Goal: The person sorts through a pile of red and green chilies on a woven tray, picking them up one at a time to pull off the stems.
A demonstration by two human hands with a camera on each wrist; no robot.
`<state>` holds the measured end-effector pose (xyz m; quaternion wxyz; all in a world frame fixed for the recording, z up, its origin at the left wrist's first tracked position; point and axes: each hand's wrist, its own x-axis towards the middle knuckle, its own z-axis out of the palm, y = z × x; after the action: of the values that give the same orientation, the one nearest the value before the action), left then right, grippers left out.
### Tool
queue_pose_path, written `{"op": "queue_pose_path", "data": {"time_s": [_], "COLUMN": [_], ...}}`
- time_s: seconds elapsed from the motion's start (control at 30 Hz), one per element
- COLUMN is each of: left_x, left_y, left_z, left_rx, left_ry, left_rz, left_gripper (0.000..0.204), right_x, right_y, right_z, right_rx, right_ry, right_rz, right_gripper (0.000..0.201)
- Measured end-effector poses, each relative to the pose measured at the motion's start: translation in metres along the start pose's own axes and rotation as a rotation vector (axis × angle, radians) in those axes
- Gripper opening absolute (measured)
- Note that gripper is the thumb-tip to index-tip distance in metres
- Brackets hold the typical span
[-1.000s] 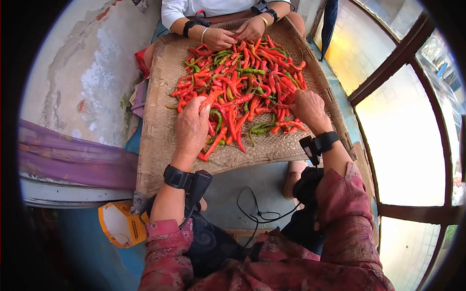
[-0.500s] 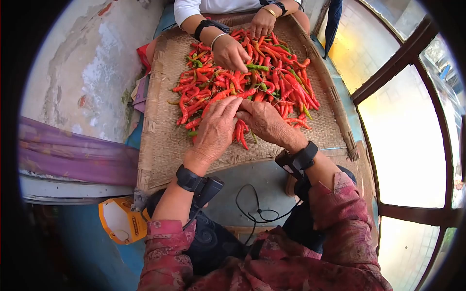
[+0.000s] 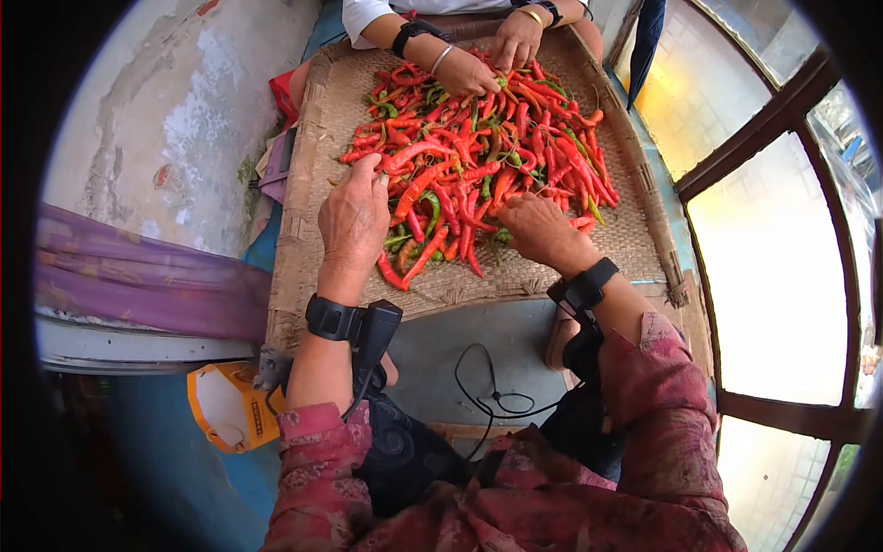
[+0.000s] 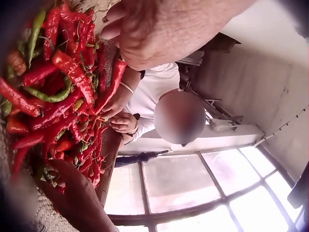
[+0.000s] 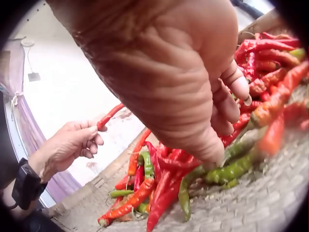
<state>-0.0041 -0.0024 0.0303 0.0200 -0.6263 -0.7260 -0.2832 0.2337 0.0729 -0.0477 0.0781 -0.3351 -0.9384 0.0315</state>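
Observation:
Over the left part of the pepper heap, my left hand (image 3: 354,219) pinches a long red chili pepper (image 5: 111,116) by one end. The pepper sticks out past the thumb. My right hand (image 3: 541,228) is low at the near side of the heap, its thumb against a green chili pepper (image 5: 187,191). Another green chili (image 5: 231,171) lies beside that thumb. The right fingers are bent, and I cannot tell whether they grip the green one. Red peppers (image 3: 441,207), with several green ones among them, lie in the shallow woven tray (image 3: 303,239).
Across the tray, another person's hands (image 3: 467,74) are at the far side of the heap. A window (image 3: 763,276) stands at the right, a plastered wall (image 3: 166,120) at the left. A yellow paper bag (image 3: 235,409) and a loose black cable (image 3: 492,400) are below the tray.
My hands came together over the heap's middle, then parted, the left moving left with a red pepper, the right moving right and down to the green ones. The other person's hand drew back.

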Motion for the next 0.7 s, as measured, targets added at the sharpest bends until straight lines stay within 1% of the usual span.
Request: {"op": "queue_pose_path", "data": {"time_s": [0.03, 0.07, 0.1, 0.17, 0.2, 0.27, 0.3, 0.37, 0.4, 0.43, 0.47, 0.5, 0.53, 0.57, 0.6, 0.63, 0.67, 0.7], "left_x": [0.000, 0.000, -0.001, -0.002, -0.003, -0.004, -0.004, -0.005, -0.006, -0.005, -0.006, -0.007, -0.007, -0.009, -0.011, -0.014, -0.016, -0.019], "left_y": [-0.002, -0.002, -0.001, 0.003, 0.006, 0.010, 0.011, 0.012, 0.013, 0.013, 0.013, 0.013, 0.014, 0.018, 0.024, 0.029, 0.033, 0.036], "left_z": [0.002, 0.003, 0.005, 0.006, 0.004, 0.003, 0.002, 0.001, 0.001, 0.001, 0.003, 0.006, 0.009, 0.011, 0.013, 0.015, 0.015, 0.022], "left_rx": [-0.013, -0.011, -0.023, -0.038, -0.043, -0.047, -0.063, -0.081, -0.105, -0.128, -0.129, -0.204, -0.280, -0.281, -0.417, -0.552, -0.597, -0.596], "left_ry": [0.036, 0.036, 0.032, 0.025, 0.006, -0.010, -0.027, -0.043, -0.033, -0.024, -0.024, -0.037, -0.049, -0.048, -0.130, -0.214, -0.272, -0.278], "left_rz": [0.028, 0.028, 0.060, 0.094, 0.101, 0.108, 0.102, 0.090, 0.092, 0.097, 0.099, 0.106, 0.115, 0.119, 0.070, 0.018, 0.025, 0.025], "left_gripper": [0.026, 0.026, 0.026, 0.026, 0.025, 0.025, 0.024, 0.022, 0.022, 0.021, 0.021, 0.021, 0.021, 0.021, 0.023, 0.024, 0.027, 0.027], "right_x": [0.001, 0.001, 0.002, 0.003, 0.001, -0.003, 0.000, 0.006, 0.006, 0.011, 0.012, 0.012, 0.012, 0.013, 0.014, 0.015, 0.015, 0.015], "right_y": [-0.001, 0.001, -0.001, -0.004, -0.004, -0.002, -0.001, 0.005, 0.008, 0.009, 0.013, 0.015, 0.015, 0.013, 0.011, 0.010, 0.009, 0.007], "right_z": [0.007, 0.018, 0.013, 0.003, 0.003, 0.003, -0.003, -0.018, -0.027, -0.046, -0.056, -0.063, -0.069, -0.074, -0.077, -0.076, -0.073, -0.070], "right_rx": [-0.043, -0.045, -0.043, 0.005, 0.005, 0.056, 0.055, 0.137, 0.278, 0.383, 0.504, 0.623, 0.620, 0.989, 1.360, 1.361, 1.540, 1.719], "right_ry": [-0.011, -0.016, -0.015, -0.153, -0.153, -0.038, -0.037, 0.006, 0.097, 0.044, 0.120, 0.198, 0.202, 0.251, 0.297, 0.301, 0.247, 0.189], "right_rz": [-0.004, 0.004, 0.005, 0.069, 0.070, 0.004, 0.002, 0.106, 0.133, 0.194, 0.222, 0.251, 0.252, 0.327, 0.397, 0.399, 0.420, 0.440], "right_gripper": [0.010, 0.012, 0.012, 0.018, 0.018, 0.017, 0.017, 0.014, 0.014, 0.018, 0.018, 0.019, 0.019, 0.017, 0.016, 0.016, 0.015, 0.013]}}
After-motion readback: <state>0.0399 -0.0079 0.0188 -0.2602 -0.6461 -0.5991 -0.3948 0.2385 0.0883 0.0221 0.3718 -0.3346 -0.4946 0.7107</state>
